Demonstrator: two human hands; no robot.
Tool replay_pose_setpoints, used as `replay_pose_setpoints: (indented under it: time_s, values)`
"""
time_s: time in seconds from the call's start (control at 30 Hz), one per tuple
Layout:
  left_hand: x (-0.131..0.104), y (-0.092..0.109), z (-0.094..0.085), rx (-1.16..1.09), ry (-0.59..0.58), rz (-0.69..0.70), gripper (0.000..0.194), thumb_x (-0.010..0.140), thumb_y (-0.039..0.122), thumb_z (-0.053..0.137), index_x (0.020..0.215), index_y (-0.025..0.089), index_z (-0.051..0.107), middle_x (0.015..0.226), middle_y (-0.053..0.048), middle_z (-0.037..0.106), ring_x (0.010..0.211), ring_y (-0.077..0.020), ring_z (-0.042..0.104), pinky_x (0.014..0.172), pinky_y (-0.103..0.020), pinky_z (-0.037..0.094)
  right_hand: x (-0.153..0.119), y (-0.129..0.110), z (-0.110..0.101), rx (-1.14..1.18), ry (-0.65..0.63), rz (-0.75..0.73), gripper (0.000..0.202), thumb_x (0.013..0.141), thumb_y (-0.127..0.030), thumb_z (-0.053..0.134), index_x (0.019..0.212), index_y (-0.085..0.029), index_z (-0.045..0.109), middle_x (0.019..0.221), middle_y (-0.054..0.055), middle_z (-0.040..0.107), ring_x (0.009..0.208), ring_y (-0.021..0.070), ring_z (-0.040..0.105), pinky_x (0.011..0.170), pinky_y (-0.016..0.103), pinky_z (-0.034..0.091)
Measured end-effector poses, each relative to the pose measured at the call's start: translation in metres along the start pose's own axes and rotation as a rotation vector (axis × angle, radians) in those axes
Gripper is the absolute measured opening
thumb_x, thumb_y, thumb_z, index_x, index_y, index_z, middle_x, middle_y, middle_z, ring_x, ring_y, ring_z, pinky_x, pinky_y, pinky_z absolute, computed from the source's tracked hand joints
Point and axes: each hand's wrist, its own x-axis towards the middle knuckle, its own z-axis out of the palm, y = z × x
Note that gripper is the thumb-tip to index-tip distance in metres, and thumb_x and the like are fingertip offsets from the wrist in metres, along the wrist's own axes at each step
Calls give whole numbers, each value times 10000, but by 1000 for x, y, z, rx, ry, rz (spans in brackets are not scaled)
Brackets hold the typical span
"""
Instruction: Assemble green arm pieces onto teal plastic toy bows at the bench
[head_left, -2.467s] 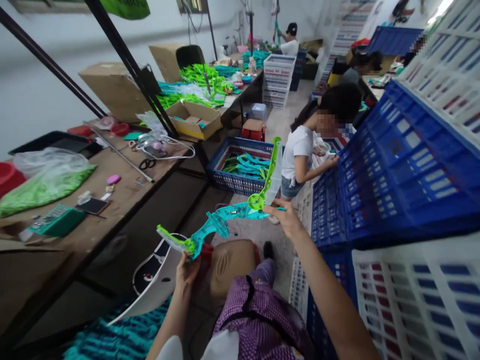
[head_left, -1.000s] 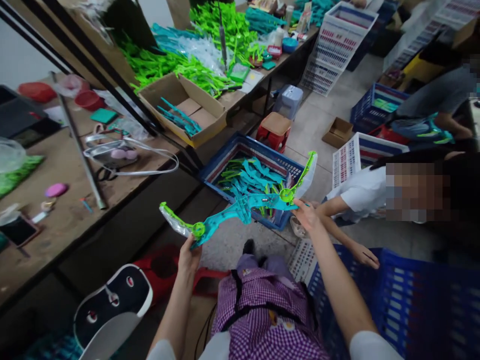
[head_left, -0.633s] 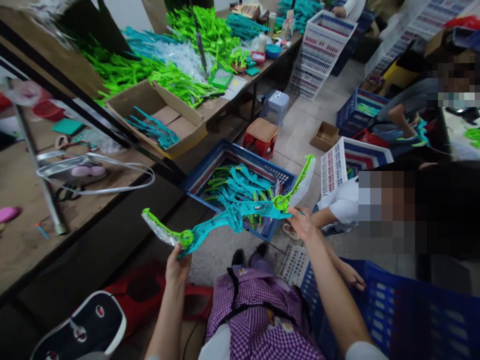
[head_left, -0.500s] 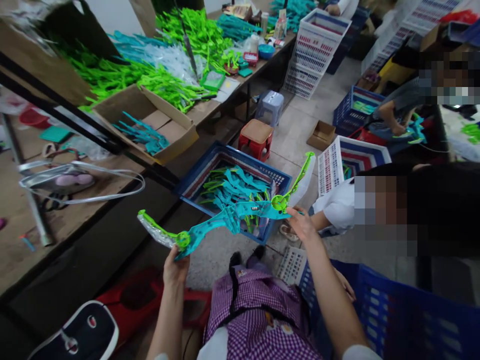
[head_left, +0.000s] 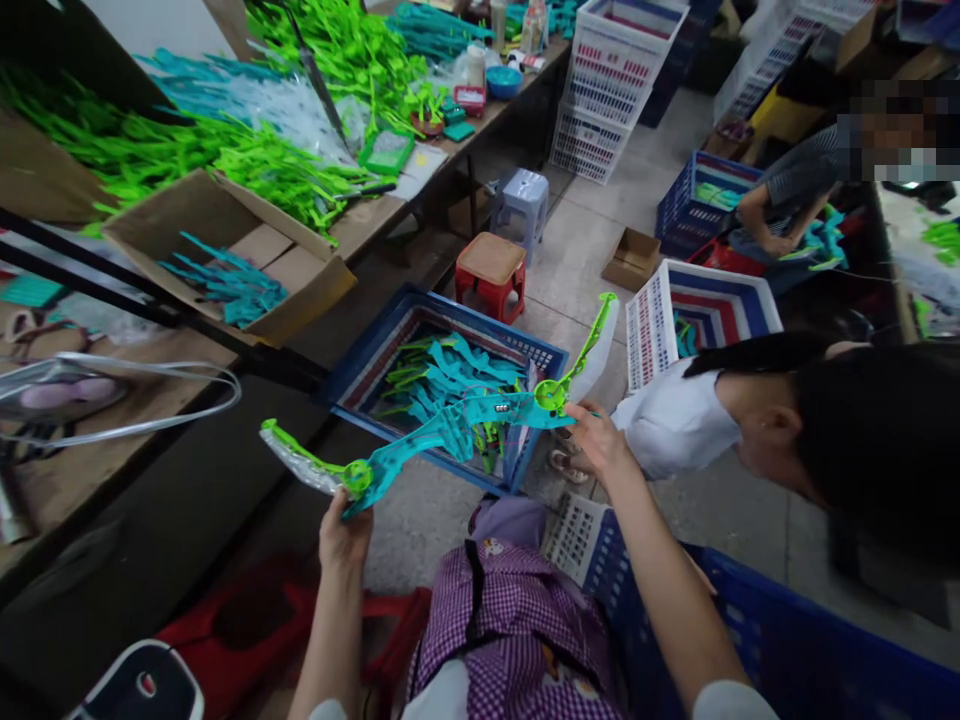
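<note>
A bow-shaped teal plastic piece (head_left: 427, 432) with lime-green arms at both ends is held up in front of me. My left hand (head_left: 345, 530) is closed on its left end, just below the round green joint. Around the right end, beside the other round joint, the fingers of my right hand (head_left: 598, 440) are wrapped. Clear or whitish strips run along both green arms. Behind and below the piece, a blue crate (head_left: 360, 375) holds many teal and green parts.
Left, a workbench (head_left: 375, 215) carries heaps of green and teal parts and a cardboard box (head_left: 300, 210). A red stool (head_left: 491, 268) stands beyond the crate. A person in a white top (head_left: 675, 415) leans close on the right, near a white crate (head_left: 649, 340).
The view has shifted, so the bench, crate and stool appear further left and mostly lower or higher in places. Both hands still hold the teal piece, slightly further left in view.
</note>
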Motion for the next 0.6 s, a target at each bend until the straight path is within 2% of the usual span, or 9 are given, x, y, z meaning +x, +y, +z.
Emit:
replay_pose_setpoints:
  time_s: [0.2, 0.4, 0.6]
  values:
    - [-5, -18, 26, -7, -7, 6, 128, 811, 171, 584, 867, 198, 697, 866, 28, 729, 830, -102, 664, 901, -238, 508, 21, -22, -14, -25, -30, 19, 219, 571, -337, 822, 738, -258, 704, 797, -40, 740, 855, 173, 679, 785, 287, 509]
    - [-6, -20, 45, 20, 26, -5, 137, 813, 155, 575, 850, 194, 701, 847, 30, 728, 793, -92, 659, 843, -209, 515, 39, -28, -27, 7, -23, 16, 196, 564, -322, 821, 686, -253, 684, 787, -40, 738, 875, 170, 677, 806, 285, 501]
    - [-5, -23, 82, 58, -44, 25, 139, 816, 167, 576, 867, 196, 702, 891, 21, 729, 857, -98, 660, 906, -222, 496, 44, -42, -40, 42, 10, -7, 221, 561, -339, 828, 706, -248, 688, 766, -36, 732, 886, 181, 680, 790, 291, 511]
